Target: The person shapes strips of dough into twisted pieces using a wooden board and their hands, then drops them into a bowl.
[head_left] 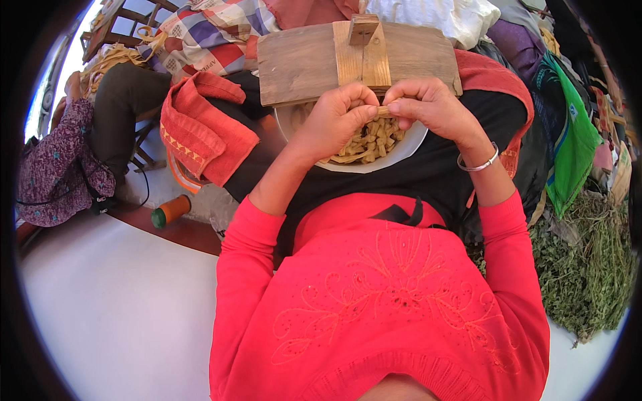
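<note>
Now | both hands (384, 110) pinch tan strip (383, 111) | white bowl (401, 150) beneath

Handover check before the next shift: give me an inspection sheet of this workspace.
Surface: wooden board across the lap, upright wooden block on it.
Job's things: white bowl of tan braided strips; one strip piece pinched between both hands.
Clutter: orange spool, red cloth, dried herb bundle.
Grips: left hand and right hand both shut on the strip piece.
Cables: black cord on the floor.
Surroundings: another person's sleeve at left.
</note>
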The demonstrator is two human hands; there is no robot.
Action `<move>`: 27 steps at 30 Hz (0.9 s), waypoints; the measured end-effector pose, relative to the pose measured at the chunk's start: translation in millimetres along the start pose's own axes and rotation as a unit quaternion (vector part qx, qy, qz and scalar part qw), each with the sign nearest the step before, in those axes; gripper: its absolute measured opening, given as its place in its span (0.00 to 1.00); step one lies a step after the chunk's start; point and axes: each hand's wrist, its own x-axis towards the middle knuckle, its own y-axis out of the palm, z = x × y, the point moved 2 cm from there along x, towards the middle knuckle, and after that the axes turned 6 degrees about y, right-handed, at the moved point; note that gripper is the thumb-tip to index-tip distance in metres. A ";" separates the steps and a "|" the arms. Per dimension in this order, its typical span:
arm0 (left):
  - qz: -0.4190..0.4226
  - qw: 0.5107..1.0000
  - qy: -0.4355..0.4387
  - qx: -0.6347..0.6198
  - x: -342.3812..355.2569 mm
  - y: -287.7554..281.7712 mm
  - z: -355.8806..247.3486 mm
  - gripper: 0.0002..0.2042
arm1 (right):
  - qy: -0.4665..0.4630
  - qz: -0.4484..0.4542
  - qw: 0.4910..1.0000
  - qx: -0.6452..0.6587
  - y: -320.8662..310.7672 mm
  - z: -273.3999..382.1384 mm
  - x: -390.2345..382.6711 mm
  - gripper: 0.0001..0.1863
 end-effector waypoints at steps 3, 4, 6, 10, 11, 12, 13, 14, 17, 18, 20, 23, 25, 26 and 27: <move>-0.006 0.999 -0.032 -0.021 5.4 -8.0 -7.4 0.05 | -0.008 -0.031 0.999 0.023 -4.9 -3.3 6.8 0.07; -0.013 0.999 -0.039 -0.010 9.0 -13.2 -8.5 0.06 | -0.020 -0.072 0.997 0.030 -5.5 -4.5 11.0 0.07; -0.055 0.998 -0.030 0.010 16.1 -28.6 1.0 0.07 | -0.043 -0.158 0.986 0.044 -7.2 -5.2 18.8 0.07; -0.099 0.992 -0.066 0.041 28.1 -46.9 0.1 0.07 | -0.062 -0.195 0.979 0.008 -11.6 -16.3 35.5 0.08; -0.108 0.990 -0.072 0.047 33.7 -50.5 4.6 0.06 | -0.065 -0.221 0.973 -0.004 -10.7 -18.3 41.0 0.08; -0.122 0.988 -0.081 0.053 36.5 -54.8 11.0 0.06 | -0.086 -0.226 0.970 -0.034 -10.8 -25.0 49.7 0.08; -0.133 0.986 -0.063 0.074 39.8 -56.8 17.1 0.06 | -0.107 -0.235 0.964 -0.064 -11.2 -31.8 56.7 0.08; -0.144 0.984 -0.046 0.095 42.8 -58.3 24.7 0.06 | -0.128 -0.243 0.957 -0.094 -12.3 -36.3 60.6 0.08; -0.157 0.960 0.017 0.230 47.6 -61.6 46.2 0.06 | -0.210 -0.295 0.900 -0.243 1.1 -28.1 60.6 0.07; -0.156 0.944 0.041 0.287 48.6 -60.2 44.0 0.06 | -0.213 -0.301 0.887 -0.279 3.4 -25.4 59.4 0.06; -0.162 0.893 0.048 0.417 46.2 -53.9 41.0 0.06 | -0.220 -0.310 0.856 -0.350 6.8 -20.8 57.0 0.05; -0.177 0.819 0.012 0.546 44.1 -55.2 41.4 0.06 | -0.208 -0.356 0.803 -0.430 6.0 -27.1 57.0 0.04; -0.204 0.798 0.030 0.567 42.4 -60.6 36.0 0.06 | -0.209 -0.364 0.787 -0.453 0.2 -25.6 50.7 0.05; -0.221 0.800 0.067 0.553 34.8 -59.1 33.0 0.06 | -0.210 -0.368 0.778 -0.464 -1.0 -23.9 46.5 0.05; -0.233 0.803 0.097 0.541 24.1 -55.9 29.6 0.07 | -0.255 -0.386 0.760 -0.456 4.9 -18.3 39.3 0.06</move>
